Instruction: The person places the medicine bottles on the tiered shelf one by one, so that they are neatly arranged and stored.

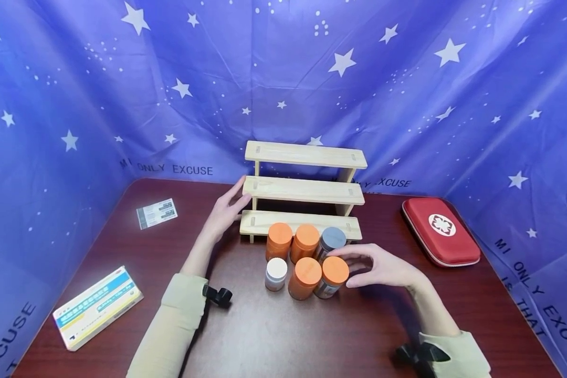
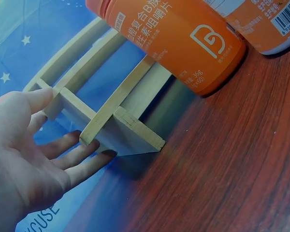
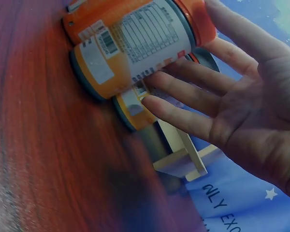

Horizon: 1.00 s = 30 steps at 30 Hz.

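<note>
A three-tier wooden shelf point(image 1: 304, 190) stands at the back of the table. Against its left end rests my left hand point(image 1: 223, 211), thumb and fingers extended along the side; in the left wrist view this hand point(image 2: 34, 150) grips nothing. Several pill bottles stand upright in front, including a grey-capped bottle point(image 1: 333, 239), an orange-capped bottle point(image 1: 328, 289) at the front right and a small white-capped bottle point(image 1: 275, 281). My right hand point(image 1: 382, 265) is at the right side of the group, fingers spread beside these two right-hand bottles. Whether its fingertips touch them is unclear.
A red first-aid case point(image 1: 446, 247) lies at the right back. On the left are a blue-and-white medicine box point(image 1: 99, 310) and a flat blister pack point(image 1: 157, 213). A blue star-patterned cloth point(image 1: 283, 68) hangs behind and along both sides of the table.
</note>
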Each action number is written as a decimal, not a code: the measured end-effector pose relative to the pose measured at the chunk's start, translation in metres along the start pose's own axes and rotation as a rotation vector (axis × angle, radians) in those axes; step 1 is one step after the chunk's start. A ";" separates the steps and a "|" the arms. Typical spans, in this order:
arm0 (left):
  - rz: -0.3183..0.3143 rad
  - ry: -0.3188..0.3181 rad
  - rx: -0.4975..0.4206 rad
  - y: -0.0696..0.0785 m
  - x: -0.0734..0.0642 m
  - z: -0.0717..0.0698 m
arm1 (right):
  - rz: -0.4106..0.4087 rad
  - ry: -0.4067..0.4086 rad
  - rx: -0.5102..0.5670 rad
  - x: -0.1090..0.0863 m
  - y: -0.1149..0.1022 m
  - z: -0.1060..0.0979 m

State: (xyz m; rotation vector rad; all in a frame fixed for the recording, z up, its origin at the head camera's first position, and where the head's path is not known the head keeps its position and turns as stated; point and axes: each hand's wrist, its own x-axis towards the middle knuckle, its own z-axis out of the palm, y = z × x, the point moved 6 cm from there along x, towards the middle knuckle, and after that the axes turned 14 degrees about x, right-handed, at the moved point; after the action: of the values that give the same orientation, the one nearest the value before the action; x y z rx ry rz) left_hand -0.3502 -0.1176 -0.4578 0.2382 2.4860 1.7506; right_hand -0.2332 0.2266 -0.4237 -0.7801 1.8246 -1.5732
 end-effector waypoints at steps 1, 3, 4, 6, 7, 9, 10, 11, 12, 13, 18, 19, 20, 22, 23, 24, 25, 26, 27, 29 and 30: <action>-0.001 0.000 0.001 0.000 0.000 0.000 | 0.001 0.005 -0.002 0.001 0.001 0.000; -0.003 0.003 0.006 0.001 0.000 0.001 | -0.001 0.011 -0.013 0.002 0.003 0.001; -0.003 0.004 0.013 0.002 0.000 0.001 | -0.002 0.014 -0.018 0.002 0.004 0.002; -0.006 0.005 0.020 0.003 -0.002 0.001 | -0.005 0.016 -0.029 0.004 0.006 0.002; -0.008 0.005 0.021 0.003 -0.002 0.001 | -0.009 0.016 -0.036 0.004 0.007 0.003; -0.012 -0.001 0.023 0.004 -0.004 0.001 | -0.018 0.014 -0.045 0.005 0.007 0.003; -0.012 -0.004 0.023 0.004 -0.004 0.001 | -0.021 0.013 -0.048 0.005 0.008 0.004; -0.013 -0.008 0.018 0.004 -0.005 0.001 | -0.026 0.012 -0.052 0.005 0.008 0.004; -0.014 -0.010 0.017 0.005 -0.005 0.001 | -0.031 0.010 -0.056 0.005 0.008 0.004; -0.015 -0.012 0.017 0.005 -0.005 0.001 | -0.032 0.009 -0.059 0.006 0.007 0.004; -0.020 -0.019 0.019 0.006 -0.005 0.001 | -0.027 0.004 -0.055 0.006 0.007 0.004; -0.021 -0.020 0.016 0.006 -0.004 0.001 | -0.024 0.007 -0.054 0.006 0.006 0.003; -0.023 -0.021 0.014 0.006 -0.004 0.001 | -0.019 0.010 -0.054 0.006 0.006 0.002; -0.027 -0.022 0.012 0.006 -0.004 0.001 | -0.009 0.019 -0.056 0.007 0.007 0.001; -0.032 -0.022 0.009 0.005 -0.003 0.001 | -0.005 0.024 -0.059 0.007 0.007 0.001; -0.035 -0.024 0.007 0.005 -0.003 0.000 | -0.002 0.029 -0.061 0.007 0.007 0.000; -0.040 -0.027 0.003 0.005 -0.003 0.001 | 0.002 0.032 -0.061 0.007 0.007 -0.001; -0.044 -0.031 0.002 0.004 -0.002 0.001 | 0.003 0.034 -0.060 0.006 0.007 -0.001; -0.048 -0.036 -0.002 0.004 -0.002 0.001 | 0.004 0.036 -0.059 0.006 0.007 -0.002; -0.057 -0.046 -0.014 0.004 -0.002 0.001 | -0.007 0.036 -0.059 0.004 0.006 -0.003; -0.061 -0.052 -0.021 0.005 -0.002 0.001 | -0.013 0.039 -0.058 0.003 0.004 -0.004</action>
State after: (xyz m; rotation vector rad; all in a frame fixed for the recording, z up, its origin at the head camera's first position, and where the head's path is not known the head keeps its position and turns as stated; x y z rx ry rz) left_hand -0.3476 -0.1151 -0.4536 0.2019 2.4115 1.7236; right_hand -0.2386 0.2277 -0.4274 -0.7938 1.9040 -1.5596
